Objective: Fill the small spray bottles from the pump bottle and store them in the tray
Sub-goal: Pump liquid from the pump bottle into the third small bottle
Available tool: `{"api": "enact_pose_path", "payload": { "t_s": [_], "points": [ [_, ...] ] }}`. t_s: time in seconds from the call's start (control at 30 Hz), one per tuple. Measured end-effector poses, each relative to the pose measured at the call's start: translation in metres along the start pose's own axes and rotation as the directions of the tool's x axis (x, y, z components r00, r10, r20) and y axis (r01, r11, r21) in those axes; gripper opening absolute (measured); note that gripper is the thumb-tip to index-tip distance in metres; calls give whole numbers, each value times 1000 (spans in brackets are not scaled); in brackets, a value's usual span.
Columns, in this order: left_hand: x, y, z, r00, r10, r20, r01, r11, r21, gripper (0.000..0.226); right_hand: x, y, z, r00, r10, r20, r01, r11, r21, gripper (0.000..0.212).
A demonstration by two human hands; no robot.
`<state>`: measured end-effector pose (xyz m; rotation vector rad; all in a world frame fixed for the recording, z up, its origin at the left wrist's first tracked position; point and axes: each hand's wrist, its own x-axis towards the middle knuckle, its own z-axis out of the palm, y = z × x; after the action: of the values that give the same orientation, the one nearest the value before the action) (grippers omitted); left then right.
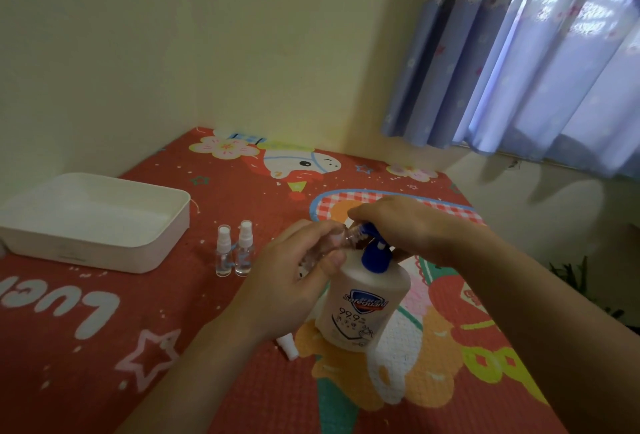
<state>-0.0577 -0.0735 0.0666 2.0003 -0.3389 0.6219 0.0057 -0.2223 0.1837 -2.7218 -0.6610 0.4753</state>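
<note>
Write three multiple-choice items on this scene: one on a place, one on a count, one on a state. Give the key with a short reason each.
1. Where is the white tray?
A. far left of the mat
B. under the curtain
C. on the pump bottle

2. How many capped spray bottles stand beside the tray?
A. one
B. two
C. four

3. What is the left hand doing?
A. lying flat on the mat
B. holding a small clear bottle at the pump spout
C. lifting the tray

Key:
1 A, the tray sits at the mat's far left by the wall.
2 B, a pair stands upright together.
3 B, its fingers curl round the small clear bottle, while the right hand rests on the blue pump head.
</note>
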Motion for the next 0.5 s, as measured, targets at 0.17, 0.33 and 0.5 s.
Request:
{"api": "enact_pose_path", "payload": {
  "t_s": [0.17,0.33,0.5],
  "points": [
    [1,0,-3,1000,3,17,-2,1000,-22,39,4,0,2,999,-31,25,35,987,-156,29],
    [1,-3,-3,999,7,44,-6,1000,-26,34,12,4,11,995,-86,-51,65,944,-324,14],
    [2,-5,-4,998,-3,71,6,999,-49,37,20,13,20,987,-138,-78,97,916,-390,23]
  ]
}}
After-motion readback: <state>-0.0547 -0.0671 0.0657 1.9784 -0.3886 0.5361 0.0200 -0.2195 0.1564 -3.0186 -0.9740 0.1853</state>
